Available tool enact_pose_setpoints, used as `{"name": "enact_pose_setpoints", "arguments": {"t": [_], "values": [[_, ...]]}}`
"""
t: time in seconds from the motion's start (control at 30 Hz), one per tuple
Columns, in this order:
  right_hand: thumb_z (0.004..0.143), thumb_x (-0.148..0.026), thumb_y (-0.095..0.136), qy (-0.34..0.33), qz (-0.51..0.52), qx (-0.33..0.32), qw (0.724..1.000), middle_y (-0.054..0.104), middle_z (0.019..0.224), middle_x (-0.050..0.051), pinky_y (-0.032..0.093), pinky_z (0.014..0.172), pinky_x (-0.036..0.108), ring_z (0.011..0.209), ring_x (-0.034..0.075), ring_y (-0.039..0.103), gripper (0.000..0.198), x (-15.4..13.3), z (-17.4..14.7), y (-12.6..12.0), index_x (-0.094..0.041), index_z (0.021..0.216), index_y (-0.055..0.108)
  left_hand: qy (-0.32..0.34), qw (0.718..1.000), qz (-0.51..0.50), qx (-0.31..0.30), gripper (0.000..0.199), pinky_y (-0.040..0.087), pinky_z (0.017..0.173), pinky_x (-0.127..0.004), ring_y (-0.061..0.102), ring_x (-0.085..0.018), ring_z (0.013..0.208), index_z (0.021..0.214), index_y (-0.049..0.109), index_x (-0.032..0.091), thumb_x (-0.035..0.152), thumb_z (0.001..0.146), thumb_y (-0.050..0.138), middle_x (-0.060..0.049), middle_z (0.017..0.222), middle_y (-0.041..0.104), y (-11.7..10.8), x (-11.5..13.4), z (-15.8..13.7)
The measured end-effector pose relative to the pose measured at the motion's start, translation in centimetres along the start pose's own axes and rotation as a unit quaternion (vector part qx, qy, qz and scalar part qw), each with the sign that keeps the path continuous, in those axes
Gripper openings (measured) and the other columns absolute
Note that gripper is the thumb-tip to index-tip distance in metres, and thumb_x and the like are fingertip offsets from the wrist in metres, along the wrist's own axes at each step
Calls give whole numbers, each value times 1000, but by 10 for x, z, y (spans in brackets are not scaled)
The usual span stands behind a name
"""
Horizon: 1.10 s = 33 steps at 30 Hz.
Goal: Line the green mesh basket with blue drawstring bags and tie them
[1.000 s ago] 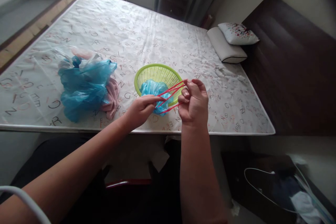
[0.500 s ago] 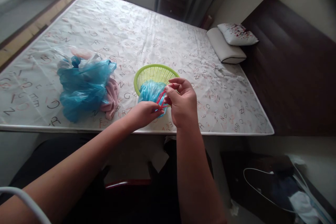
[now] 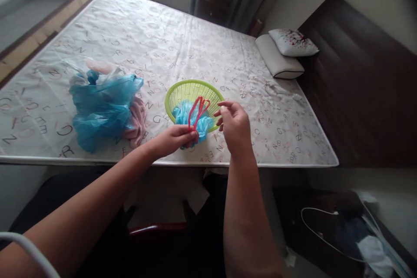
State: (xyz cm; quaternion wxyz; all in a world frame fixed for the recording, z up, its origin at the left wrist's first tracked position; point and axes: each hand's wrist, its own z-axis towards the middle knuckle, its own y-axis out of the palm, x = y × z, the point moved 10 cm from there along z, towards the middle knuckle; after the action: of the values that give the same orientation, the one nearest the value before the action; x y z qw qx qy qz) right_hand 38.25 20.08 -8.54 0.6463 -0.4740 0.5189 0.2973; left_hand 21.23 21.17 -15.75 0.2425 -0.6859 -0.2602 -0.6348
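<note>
Left hand (image 3: 177,137) pinches left of centre, its forearm (image 3: 87,206) slanting from lower left. Right hand (image 3: 236,128), right of centre, curls its fingers (image 3: 229,104) loosely.

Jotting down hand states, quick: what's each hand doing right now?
Left hand: closed, holding the red loops.
Right hand: loosely open, fingers partly curled, nothing visible in it, near the green basket.

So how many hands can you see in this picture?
2. The left hand grips the red loops in front of the green basket; the right hand is to the right of the loops, apart from them. Neither is hidden.
</note>
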Motion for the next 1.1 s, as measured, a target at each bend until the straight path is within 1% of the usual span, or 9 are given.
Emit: {"name": "enact_pose_setpoints", "arguments": {"t": [0.1, 0.23, 0.33, 0.43, 0.53, 0.67, 0.8, 1.0, 1.1], "values": [[97, -34, 65, -15, -4, -138, 990, 77, 124, 9, 60, 71, 34, 76, 14, 66, 38, -2, -6, 32, -24, 133, 71, 12, 1000, -9, -15, 45, 44, 62, -27, 50, -13, 62, 82, 67, 17, 58, 101, 65, 0, 67, 56, 1, 3, 1], [93, -18, 62, -86, -95, -202, 971, 72, 142, 8, 62, 90, 39, 97, 19, 70, 57, -5, -11, 49, -30, 149, 68, 8, 999, -6, -33, 47, 45, 63, -28, 52, -13, 64, 83, 67, 16, 60, 100, 66, -1, 68, 57, 3, 1, 2], [95, -15, 62, -129, -152, -210, 957, 76, 129, 9, 58, 102, 43, 111, 23, 70, 38, -5, -11, 50, -25, 128, 78, 7, 999, -25, -22, 50, 48, 63, -28, 54, -14, 64, 80, 67, 16, 63, 99, 67, -2, 68, 59, 0, 1, 2], [100, -25, 67, -139, -172, -196, 955, 77, 104, 7, 56, 98, 43, 100, 23, 69, 12, -8, -10, 41, -23, 98, 78, 5, 998, -50, 45, 49, 47, 59, -27, 55, -14, 62, 81, 69, 16, 63, 95, 73, -3, 69, 62, -13, -1, 3], [101, -37, 72, -141, -159, -179, 961, 71, 91, 4, 54, 89, 40, 89, 21, 64, 23, -15, -9, 30, -23, 83, 72, 6, 989, -76, 125, 47, 46, 57, -27, 56, -13, 61, 85, 73, 16, 62, 91, 78, -5, 72, 67, -31, -3, 2], [99, -46, 76, -153, -150, -167, 962, 65, 96, 4, 53, 89, 39, 91, 20, 61, 28, -23, -10, 24, -23, 83, 73, -24, 972, -122, 200, 46, 47, 60, -27, 57, -12, 63, 90, 77, 16, 62, 88, 82, -9, 87, 78, -47, -17, 0], [104, -45, 68, -155, -156, -216, 951, 60, 95, 4, 51, 88, 37, 93, 20, 60, 35, -25, -15, 36, -23, 77, 65, -59, 946, -222, 228, 47, 50, 63, -27, 58, -11, 64, 96, 80, 16, 60, 83, 88, -10, 96, 81, -50, -31, -2], [108, -44, 55, -55, -177, -368, 911, 61, 78, -1, 41, 71, 33, 73, 16, 53, 35, -3, -35, 71, -23, 81, 60, -74, 920, -325, 208, 46, 54, 67, -26, 60, -10, 66, 104, 79, 17, 53, 79, 95, -12, 107, 82, -46, -34, -2], [105, -42, 60, -34, -193, -404, 893, 64, 79, -1, 39, 68, 32, 72, 16, 53, 31, 9, -41, 83, -23, 80, 62, -65, 920, -341, 183, 42, 53, 65, -26, 55, -7, 60, 104, 79, 19, 52, 82, 94, -6, 96, 80, -44, -31, 0]]}}
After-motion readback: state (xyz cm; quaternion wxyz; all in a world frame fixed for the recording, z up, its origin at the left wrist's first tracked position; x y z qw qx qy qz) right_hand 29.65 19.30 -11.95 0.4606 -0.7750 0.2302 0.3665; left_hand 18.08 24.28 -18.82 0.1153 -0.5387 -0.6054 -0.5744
